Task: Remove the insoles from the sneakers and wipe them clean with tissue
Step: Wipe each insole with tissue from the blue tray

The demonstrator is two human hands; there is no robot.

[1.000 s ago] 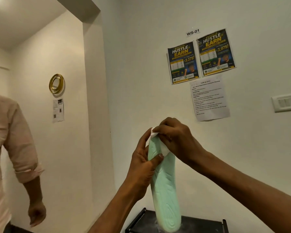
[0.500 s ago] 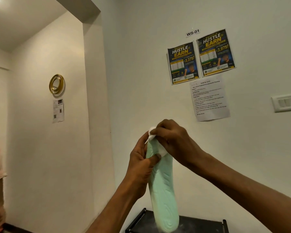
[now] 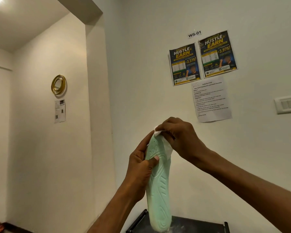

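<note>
A pale green insole is held upright in front of the wall, its patterned underside toward me. My left hand grips its upper left edge, thumb pressed on the face. My right hand is closed on a wad of white tissue at the insole's top end, pressing it against the tip. Most of the tissue is hidden under the fingers. No sneakers are in view.
A black shoe rack top sits right below the insole. Posters and a printed sheet hang on the wall, with a switch plate at right. A gold ring ornament hangs on the left wall.
The person in the pink shirt at the left has walked out of view. My hands and the insole have shifted slightly left, with the tissue still at the insole's top.
</note>
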